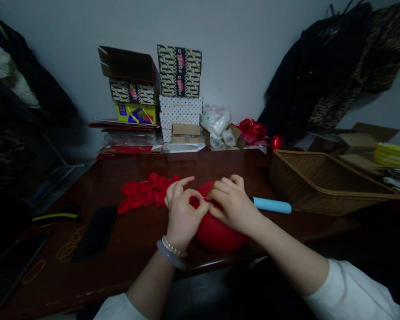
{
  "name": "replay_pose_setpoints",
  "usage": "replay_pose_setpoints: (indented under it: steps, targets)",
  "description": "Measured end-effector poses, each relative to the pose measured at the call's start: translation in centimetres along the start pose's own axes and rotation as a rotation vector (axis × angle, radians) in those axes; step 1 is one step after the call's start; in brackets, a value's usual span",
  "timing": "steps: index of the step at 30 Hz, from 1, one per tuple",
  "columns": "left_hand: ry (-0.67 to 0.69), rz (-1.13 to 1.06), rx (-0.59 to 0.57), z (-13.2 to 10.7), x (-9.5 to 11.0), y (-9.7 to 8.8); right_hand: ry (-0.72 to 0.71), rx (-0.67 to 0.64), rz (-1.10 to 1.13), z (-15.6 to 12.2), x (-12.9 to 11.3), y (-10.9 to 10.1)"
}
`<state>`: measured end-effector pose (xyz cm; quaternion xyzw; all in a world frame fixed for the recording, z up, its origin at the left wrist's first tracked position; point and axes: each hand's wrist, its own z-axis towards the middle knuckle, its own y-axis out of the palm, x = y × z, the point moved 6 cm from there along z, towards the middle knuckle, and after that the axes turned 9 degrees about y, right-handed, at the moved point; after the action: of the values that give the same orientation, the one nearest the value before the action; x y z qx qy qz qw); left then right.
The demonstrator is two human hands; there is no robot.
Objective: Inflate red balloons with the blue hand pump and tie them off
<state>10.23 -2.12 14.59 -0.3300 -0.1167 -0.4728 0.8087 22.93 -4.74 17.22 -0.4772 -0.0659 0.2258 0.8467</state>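
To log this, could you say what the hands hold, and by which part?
The left hand and right hand pinch an inflated red balloon at its neck, mostly hidden from view.

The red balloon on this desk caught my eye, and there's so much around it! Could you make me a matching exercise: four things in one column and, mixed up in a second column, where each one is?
Things:
1. Inflated red balloon
2. Flat red balloons
3. Light blue hand pump
4. Black phone

Places:
A. Beside the wicker basket
B. On the left side of the desk
C. Between the left hand and right hand
D. In a heap just left of the hands

Pairs: 1-C, 2-D, 3-A, 4-B
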Motion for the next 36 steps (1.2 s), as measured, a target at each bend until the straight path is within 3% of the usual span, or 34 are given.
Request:
replay_pose_setpoints:
  steps: [3,8,13,17,36]
  targets:
    - [-0.026,-0.024,0.018,0.0,-1.0,0.1,-0.043,-0.067,0.096,0.0,0.4,-0.3]
    - [-0.120,-0.153,-0.046,-0.2,-2.9,0.7,-0.062,-0.110,0.382,-0.3,1.8,-0.8]
    - [-0.034,-0.226,-0.128,0.0,-1.2,1.2,0.074,-0.021,0.429,-0.2,3.3,-0.5]
    - [-0.023,-0.208,-0.122,0.2,0.0,1.0,0.132,-0.047,0.490,0.1,3.4,-0.3]
    - [-0.003,-0.283,-0.210,0.0,0.3,1.5,0.293,-0.105,0.706,0.6,3.7,0.0]
